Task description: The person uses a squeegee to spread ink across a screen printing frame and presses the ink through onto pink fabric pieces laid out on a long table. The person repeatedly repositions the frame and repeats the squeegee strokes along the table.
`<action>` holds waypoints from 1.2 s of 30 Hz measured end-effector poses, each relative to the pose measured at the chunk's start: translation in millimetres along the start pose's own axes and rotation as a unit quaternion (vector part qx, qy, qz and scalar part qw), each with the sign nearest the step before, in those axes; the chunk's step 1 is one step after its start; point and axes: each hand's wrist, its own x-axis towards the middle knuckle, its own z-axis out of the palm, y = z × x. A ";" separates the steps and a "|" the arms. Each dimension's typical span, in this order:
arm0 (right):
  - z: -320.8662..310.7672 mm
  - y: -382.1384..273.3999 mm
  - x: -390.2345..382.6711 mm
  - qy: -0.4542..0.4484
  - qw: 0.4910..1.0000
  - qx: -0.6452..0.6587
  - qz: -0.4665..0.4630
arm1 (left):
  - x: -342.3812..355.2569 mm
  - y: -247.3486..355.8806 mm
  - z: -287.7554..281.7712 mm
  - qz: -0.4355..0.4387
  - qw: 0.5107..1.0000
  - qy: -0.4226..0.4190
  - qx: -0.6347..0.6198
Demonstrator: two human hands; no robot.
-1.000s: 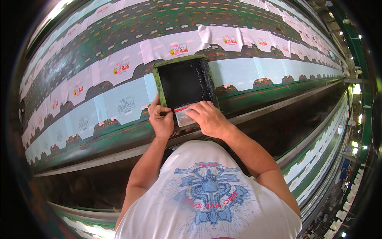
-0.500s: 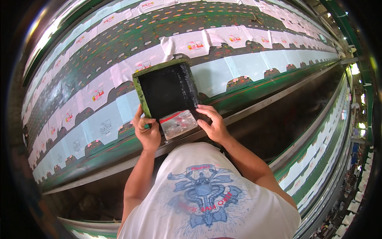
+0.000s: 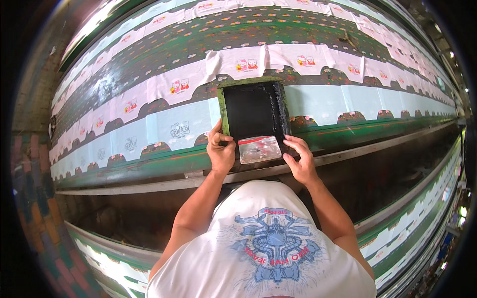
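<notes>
A screen-printing frame (image 3: 278, 82) with green-stained edges and a black-inked mesh lies over the row of light blue fabric pieces (image 3: 318, 102) on the long table. My left hand (image 3: 221, 153) pinches the frame's near left side, thumb against fingers. At its near right corner, my right hand (image 3: 302, 161) has thumb and fingers around the edge. A flat, smeared grey plate with a red strip, perhaps a squeegee (image 3: 259, 150), rests at the frame's near end between my hands. Left of the frame, light blue pieces bear black outline figures (image 3: 180, 130).
Beyond is a row of pink fabric pieces (image 3: 285, 54) with coloured cartoon prints. The table's green edge (image 3: 343, 134) and a metal rail (image 3: 134, 188) run in front of me. Another long table with fabric (image 3: 412, 228) stands to the right, behind a dark gap.
My view has turned, so the frame now appears farther right and straighter. Both hands keep their places on it, and the grey plate stays at its near end.
</notes>
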 end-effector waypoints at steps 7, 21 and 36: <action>4.0 -24.7 19.4 -0.036 0.979 -0.136 -0.149 | -0.8 -12.9 1.4 -0.066 0.997 0.006 -0.035; 29.0 -57.7 85.4 -0.183 0.906 -0.318 -0.209 | 18.3 30.5 -15.2 0.032 0.986 -0.072 0.148; 44.9 -35.5 167.3 0.020 0.904 -0.404 0.139 | 67.0 47.6 -46.9 0.229 0.836 -0.254 0.428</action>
